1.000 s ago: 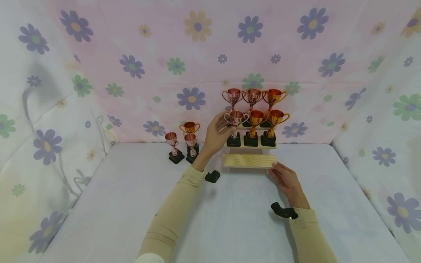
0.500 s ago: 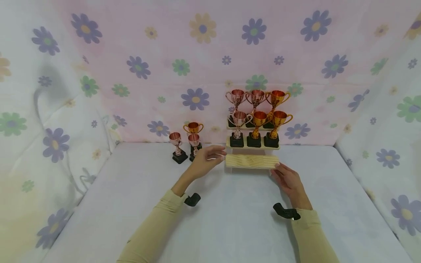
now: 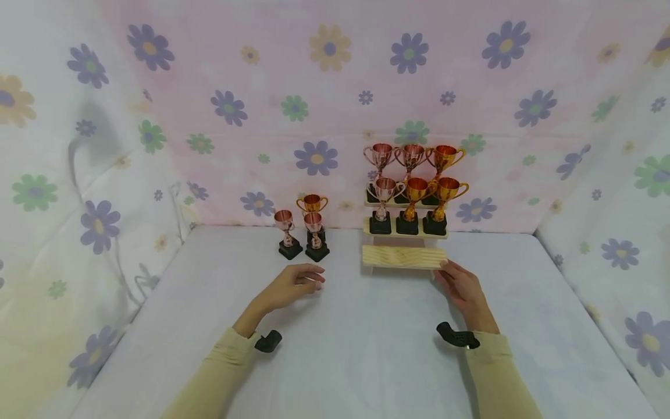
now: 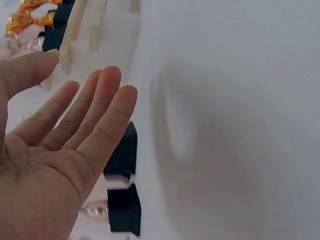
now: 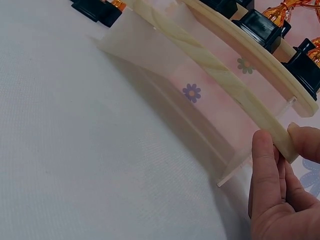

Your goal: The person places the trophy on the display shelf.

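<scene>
From the head view, the left hand point(image 3: 290, 286) hovers low over the white desk point(image 3: 366, 349), fingers relaxed and holding nothing, just in front of three small trophies point(image 3: 303, 230). The right hand point(image 3: 463, 291) touches the right end of the bottom step of the wooden stand point(image 3: 404, 256), which carries six trophies point(image 3: 413, 189) on its upper steps. The left wrist view shows an open palm with straight fingers point(image 4: 100, 115). The right wrist view shows thumb and fingers point(image 5: 265, 160) pinching the step's end point(image 5: 280, 140).

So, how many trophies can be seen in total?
9: three on the top shelf, three on the middle shelf, three on the table left of the stand. None seems hidden.
</scene>
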`<state>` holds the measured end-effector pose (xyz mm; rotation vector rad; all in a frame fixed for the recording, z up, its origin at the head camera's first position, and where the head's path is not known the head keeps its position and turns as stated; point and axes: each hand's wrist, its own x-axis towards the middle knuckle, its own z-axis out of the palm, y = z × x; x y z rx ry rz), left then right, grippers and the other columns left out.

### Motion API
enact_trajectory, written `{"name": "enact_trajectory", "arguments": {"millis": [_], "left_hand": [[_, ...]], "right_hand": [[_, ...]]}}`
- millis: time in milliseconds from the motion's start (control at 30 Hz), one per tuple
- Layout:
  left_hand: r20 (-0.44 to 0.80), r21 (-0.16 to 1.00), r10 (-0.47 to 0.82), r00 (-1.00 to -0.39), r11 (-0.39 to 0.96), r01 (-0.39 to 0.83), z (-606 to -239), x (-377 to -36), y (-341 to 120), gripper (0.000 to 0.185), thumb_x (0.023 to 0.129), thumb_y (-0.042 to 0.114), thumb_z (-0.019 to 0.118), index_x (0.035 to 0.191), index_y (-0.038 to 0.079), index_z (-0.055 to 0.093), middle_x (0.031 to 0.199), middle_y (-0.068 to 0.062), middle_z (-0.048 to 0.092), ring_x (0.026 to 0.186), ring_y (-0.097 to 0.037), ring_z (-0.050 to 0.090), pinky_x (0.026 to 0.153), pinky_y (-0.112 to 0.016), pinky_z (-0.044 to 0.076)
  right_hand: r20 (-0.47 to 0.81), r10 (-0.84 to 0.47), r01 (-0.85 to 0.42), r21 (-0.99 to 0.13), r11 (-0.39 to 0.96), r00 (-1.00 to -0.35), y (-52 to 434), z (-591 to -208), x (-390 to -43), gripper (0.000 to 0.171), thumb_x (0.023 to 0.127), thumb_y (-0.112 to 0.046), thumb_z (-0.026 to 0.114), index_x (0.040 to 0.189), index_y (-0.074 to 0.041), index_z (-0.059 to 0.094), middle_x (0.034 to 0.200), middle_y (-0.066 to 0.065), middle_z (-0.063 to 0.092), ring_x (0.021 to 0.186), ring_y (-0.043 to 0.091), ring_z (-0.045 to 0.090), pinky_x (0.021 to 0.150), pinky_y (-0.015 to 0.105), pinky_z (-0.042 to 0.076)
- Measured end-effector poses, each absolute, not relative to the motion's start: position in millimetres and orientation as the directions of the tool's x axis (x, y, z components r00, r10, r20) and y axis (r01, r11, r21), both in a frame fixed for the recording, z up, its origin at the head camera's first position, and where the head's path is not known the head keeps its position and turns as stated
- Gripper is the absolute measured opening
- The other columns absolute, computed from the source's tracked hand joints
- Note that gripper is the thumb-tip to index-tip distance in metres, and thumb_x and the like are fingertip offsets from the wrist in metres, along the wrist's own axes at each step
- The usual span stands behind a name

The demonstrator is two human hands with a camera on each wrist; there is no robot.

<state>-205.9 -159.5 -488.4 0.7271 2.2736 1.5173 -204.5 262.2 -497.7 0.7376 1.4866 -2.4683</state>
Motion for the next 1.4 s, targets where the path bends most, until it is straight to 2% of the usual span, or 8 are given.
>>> {"name": "enact_trajectory", "arguments": {"millis": [267,400,567,700,933,1100,1233,1400], "left_hand": [[-0.15,0.887,0.182,-0.972,0.459,-0.051,-478.3,-205.4,-191.0,0.036,0.099,0.01,0.064,0.127,-0.013,0.061,0.116,-0.026,0.07,0.099,-0.028,0.07,0.08,-0.031,0.062],[-0.189,0.869,0.055,-0.98,0.475,-0.141,-465.4,-210.1,-199.3,0.046,0.101,0.012,0.061,0.136,-0.015,0.052,0.126,-0.031,0.063,0.111,-0.041,0.066,0.089,-0.039,0.061],[-0.114,0.892,-0.013,-0.993,0.439,-0.108,-454.0,-232.0,-207.5,0.073,0.099,0.016,0.065,0.155,-0.008,0.026,0.151,-0.032,0.042,0.138,-0.044,0.046,0.111,-0.053,0.046],[-0.013,0.944,-0.039,-0.999,0.328,-0.025,-455.2,-251.2,-211.0,0.09,0.095,0.013,0.07,0.161,0.0,0.011,0.163,-0.027,0.023,0.149,-0.042,0.03,0.121,-0.052,0.032],[0.129,0.98,-0.036,-0.991,0.155,0.122,-465.5,-267.9,-207.9,0.089,0.094,0.002,0.07,0.162,0.002,0.013,0.164,-0.024,0.025,0.151,-0.04,0.026,0.125,-0.05,0.026],[0.159,0.984,-0.056,-0.986,0.09,0.154,-468.6,-271.0,-204.0,0.08,0.097,0.001,0.066,0.161,0.003,0.018,0.159,-0.022,0.037,0.146,-0.035,0.038,0.12,-0.039,0.037],[0.162,0.985,-0.074,-0.984,0.075,0.157,-470.3,-270.7,-199.1,0.074,0.097,-0.001,0.064,0.16,0.002,0.024,0.153,-0.024,0.044,0.14,-0.037,0.047,0.101,-0.018,0.051],[0.178,0.981,-0.101,-0.979,0.09,0.169,-470.6,-268.3,-190.9,0.074,0.095,0.002,0.069,0.157,0.001,0.03,0.14,-0.023,0.049,0.131,-0.035,0.052,0.086,-0.008,0.051]], "right_hand": [[-0.503,0.105,0.401,-0.783,-0.475,-0.858,264.9,-498.8,-201.9,0.065,0.106,-0.021,0.053,0.163,-0.013,0.022,0.141,-0.001,0.047,0.121,0.007,0.053,0.101,0.017,0.05],[-0.503,0.106,0.403,-0.786,-0.468,-0.858,267.2,-499.6,-199.5,0.066,0.107,-0.021,0.053,0.163,-0.012,0.02,0.139,-0.001,0.048,0.12,0.007,0.053,0.102,0.017,0.049],[-0.501,0.118,0.395,-0.788,-0.473,-0.858,268.7,-499.1,-199.0,0.067,0.106,-0.021,0.055,0.163,-0.011,0.022,0.136,-0.002,0.05,0.121,0.008,0.053,0.101,0.017,0.05],[-0.506,0.118,0.397,-0.782,-0.479,-0.855,268.8,-498.8,-200.5,0.067,0.105,-0.021,0.056,0.163,-0.012,0.023,0.136,-0.002,0.05,0.122,0.008,0.053,0.101,0.018,0.05],[-0.508,0.113,0.4,-0.78,-0.482,-0.854,265.5,-499.0,-203.9,0.066,0.106,-0.021,0.056,0.162,-0.012,0.023,0.136,-0.002,0.049,0.12,0.008,0.053,0.101,0.018,0.05],[-0.491,0.114,0.388,-0.792,-0.471,-0.864,262.1,-499.5,-206.1,0.065,0.106,-0.019,0.055,0.162,-0.01,0.023,0.14,0.0,0.048,0.12,0.008,0.054,0.1,0.018,0.051],[-0.482,0.118,0.377,-0.795,-0.475,-0.868,260.9,-500.0,-205.9,0.064,0.106,-0.018,0.054,0.162,-0.009,0.023,0.138,0.0,0.049,0.118,0.007,0.055,0.1,0.017,0.051],[-0.472,0.119,0.368,-0.8,-0.475,-0.874,261.3,-500.5,-205.1,0.064,0.107,-0.018,0.053,0.162,-0.009,0.023,0.138,0.0,0.049,0.119,0.007,0.055,0.101,0.017,0.051]]}}
